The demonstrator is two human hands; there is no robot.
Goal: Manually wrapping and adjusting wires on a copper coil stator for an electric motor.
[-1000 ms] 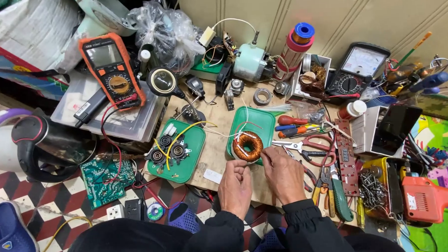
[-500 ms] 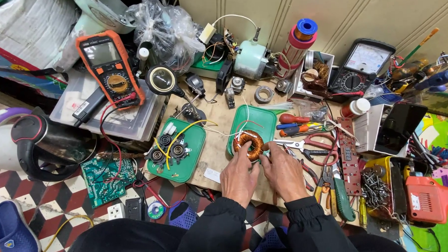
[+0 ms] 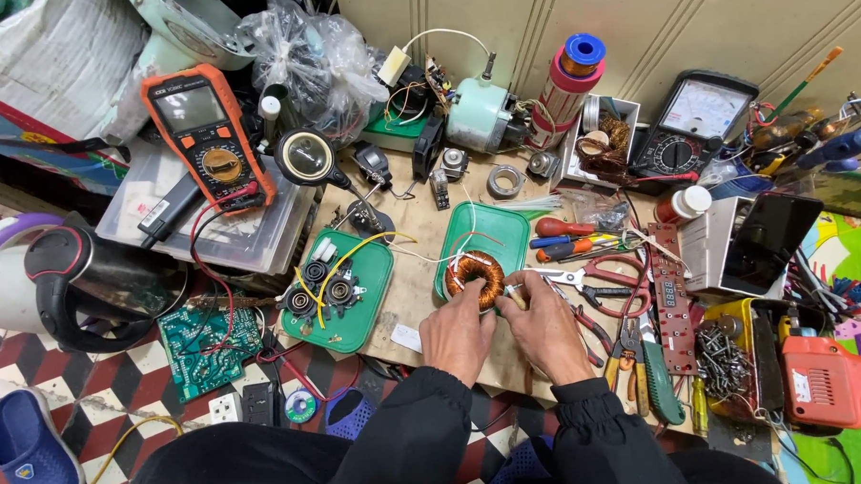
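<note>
The cluttered counter carries a green tray, and the copper coil lies flat at its near edge. Both hands meet there: left hand clamped on the coil's near rim, right hand pinching its wire just right.

head cam | worn on the person's head, looking steeply down and forward | near, at arm's reach over the cluttered bench | wall at top, tiled floor lower left | single view
</note>
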